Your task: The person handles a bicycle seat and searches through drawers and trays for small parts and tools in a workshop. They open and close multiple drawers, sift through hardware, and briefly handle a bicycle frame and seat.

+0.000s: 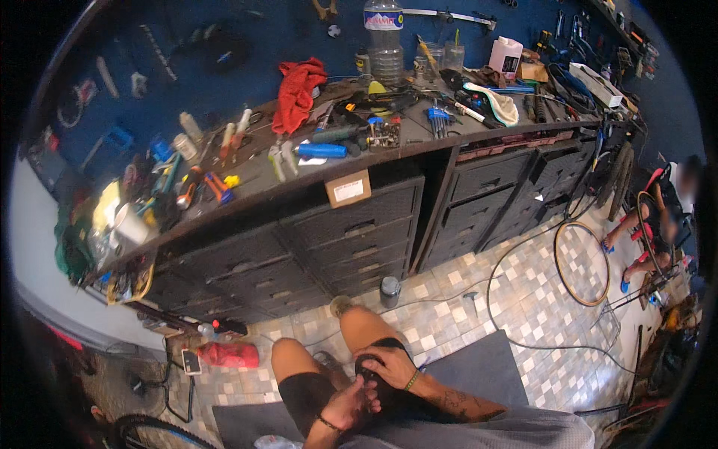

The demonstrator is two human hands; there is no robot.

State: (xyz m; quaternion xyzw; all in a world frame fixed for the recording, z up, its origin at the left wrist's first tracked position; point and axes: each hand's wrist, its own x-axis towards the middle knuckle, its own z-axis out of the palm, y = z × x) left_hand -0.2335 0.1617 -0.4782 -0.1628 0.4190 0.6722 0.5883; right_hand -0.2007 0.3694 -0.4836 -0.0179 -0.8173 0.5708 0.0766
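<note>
Both of my hands meet over my lap, above my right thigh. My right hand (pixel 390 367) has its fingers curled round a small black part (pixel 364 368), whose kind I cannot make out. Just below and to the left, my left hand (pixel 350 404) is closed, its fingertips close to that part. Whatever the left fingers hold is hidden. Under my legs lies a dark grey mat (pixel 479 370). On the tiled floor in front of my knees stands a dark cylindrical container (pixel 390 292).
A long workbench (pixel 247 176) with drawers runs across ahead, crowded with tools, a red cloth (pixel 299 93) and a large clear bottle (pixel 386 45). A red bag-like item (pixel 228 355) lies left. Right are a bicycle tyre (pixel 582 263), a hose and a seated person (pixel 666 217).
</note>
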